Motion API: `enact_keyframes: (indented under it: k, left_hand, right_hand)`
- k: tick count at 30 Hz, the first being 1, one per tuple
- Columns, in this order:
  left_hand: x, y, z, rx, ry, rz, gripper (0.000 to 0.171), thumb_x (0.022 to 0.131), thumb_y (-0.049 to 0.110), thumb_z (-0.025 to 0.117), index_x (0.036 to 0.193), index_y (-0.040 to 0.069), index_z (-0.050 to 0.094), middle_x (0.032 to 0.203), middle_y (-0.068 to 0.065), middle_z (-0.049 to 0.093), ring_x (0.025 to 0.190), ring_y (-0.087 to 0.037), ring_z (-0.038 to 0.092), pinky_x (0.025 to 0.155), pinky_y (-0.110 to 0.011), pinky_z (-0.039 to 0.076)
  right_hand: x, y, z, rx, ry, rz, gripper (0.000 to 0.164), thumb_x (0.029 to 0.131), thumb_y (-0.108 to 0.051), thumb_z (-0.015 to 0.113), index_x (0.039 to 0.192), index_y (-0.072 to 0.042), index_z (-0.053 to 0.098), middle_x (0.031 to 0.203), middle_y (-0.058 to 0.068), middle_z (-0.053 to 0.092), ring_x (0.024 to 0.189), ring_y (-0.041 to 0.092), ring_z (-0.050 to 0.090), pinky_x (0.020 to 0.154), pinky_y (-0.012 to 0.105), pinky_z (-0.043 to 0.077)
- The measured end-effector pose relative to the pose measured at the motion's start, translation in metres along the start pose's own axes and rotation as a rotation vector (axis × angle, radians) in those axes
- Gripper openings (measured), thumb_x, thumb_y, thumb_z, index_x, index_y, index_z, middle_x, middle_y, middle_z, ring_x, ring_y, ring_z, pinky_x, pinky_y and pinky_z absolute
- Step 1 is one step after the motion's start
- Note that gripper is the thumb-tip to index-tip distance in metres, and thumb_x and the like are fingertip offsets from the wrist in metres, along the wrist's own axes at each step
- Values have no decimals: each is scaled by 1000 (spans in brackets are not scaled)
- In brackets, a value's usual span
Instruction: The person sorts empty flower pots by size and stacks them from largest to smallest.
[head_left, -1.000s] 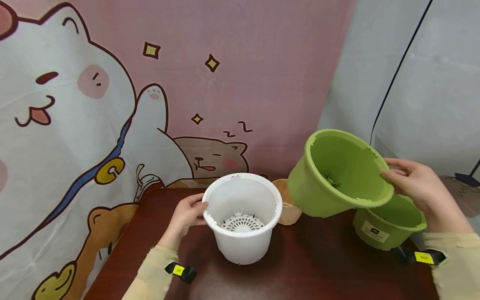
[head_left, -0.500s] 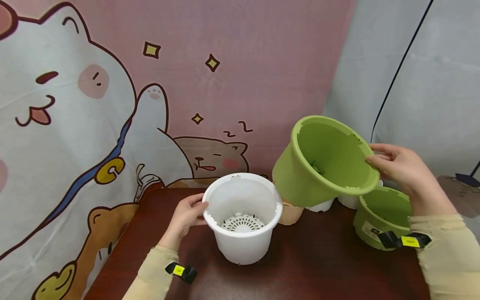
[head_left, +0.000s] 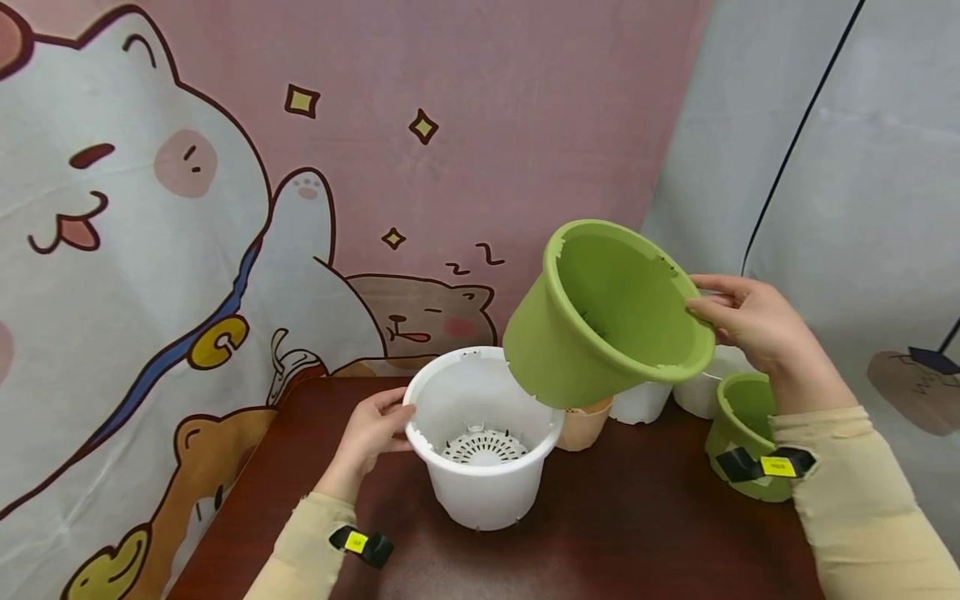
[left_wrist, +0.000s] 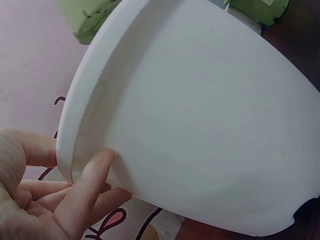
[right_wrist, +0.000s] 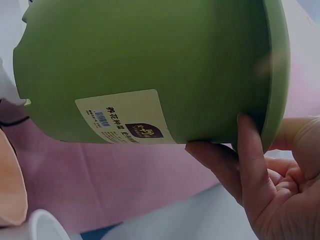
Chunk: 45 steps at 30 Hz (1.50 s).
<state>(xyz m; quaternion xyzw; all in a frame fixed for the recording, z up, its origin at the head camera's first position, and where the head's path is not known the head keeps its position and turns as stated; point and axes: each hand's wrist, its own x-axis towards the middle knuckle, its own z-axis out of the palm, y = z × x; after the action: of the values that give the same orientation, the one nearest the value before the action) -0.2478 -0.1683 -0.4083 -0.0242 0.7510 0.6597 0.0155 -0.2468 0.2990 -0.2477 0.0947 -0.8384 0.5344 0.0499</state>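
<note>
A white flowerpot (head_left: pixel 483 498) with a slotted bottom stands upright on the dark red table. My left hand (head_left: pixel 377 431) pinches its rim at the left side; the left wrist view shows fingers on both sides of the white rim (left_wrist: pixel 95 75). My right hand (head_left: pixel 757 325) grips the rim of a large green flowerpot (head_left: pixel 622 292), which hangs tilted in the air. Its lower left part overlaps the white pot's right rim in the head view; I cannot tell whether they touch. A paper label (right_wrist: pixel 127 117) shows on the green pot's wall in the right wrist view.
Behind the white pot stands a small peach-coloured pot (head_left: pixel 581 429). Further right are white pots (head_left: pixel 641 404) and a smaller green pot (head_left: pixel 738 425), partly behind my right forearm. A cartoon-printed cloth (head_left: pixel 450 183) hangs behind the table (head_left: pixel 637 525).
My right hand has carried the green pot left and slightly up, toward the white pot. More of the white pots behind has come into sight. My left hand and the white pot stay put.
</note>
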Motion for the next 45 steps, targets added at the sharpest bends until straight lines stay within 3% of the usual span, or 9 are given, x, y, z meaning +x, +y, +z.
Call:
enact_keyframes:
  k: [4, 14, 26, 37, 45]
  left_hand:
    - [0, -1, 0, 3, 3, -3, 41, 96, 6, 63, 135, -3, 55, 119, -31, 63, 86, -36, 70, 63, -42, 62]
    - [0, -2, -1, 8, 6, -2, 41, 96, 7, 63, 135, -3, 55, 118, -29, 64, 89, -40, 69, 63, -42, 62]
    - [0, -2, 0, -7, 5, -1, 41, 96, 6, 63, 135, -2, 56, 116, -29, 65, 83, -33, 71, 63, -42, 62]
    - [0, -1, 0, 0, 7, -5, 41, 96, 7, 63, 136, -2, 55, 119, -30, 63, 87, -38, 70, 63, -41, 62]
    - [0, -1, 1, 1, 5, -5, 41, 96, 7, 62, 135, -2, 56, 118, -29, 64, 84, -33, 71, 63, -41, 62]
  right_hand:
    - [5, -5, 13, 24, -11, -10, 57, 102, -14, 55, 146, 13, 32, 85, -13, 70, 69, 6, 68, 62, 23, 59]
    - [15, -12, 42, 111, -55, -28, 55, 102, -9, 53, 147, 13, 31, 86, -12, 69, 71, 5, 67, 64, 23, 59]
    - [21, -13, 73, 156, -117, -54, 48, 100, -7, 55, 142, 12, 41, 83, -1, 70, 70, 9, 67, 64, 26, 60]
    - [26, -6, 93, 151, -160, -57, 47, 100, -5, 55, 141, 13, 42, 90, 10, 72, 68, 12, 69, 61, 28, 60]
    - [30, 3, 105, 154, -166, -43, 45, 99, -3, 53, 140, 14, 43, 92, 16, 72, 66, 12, 68, 60, 28, 60]
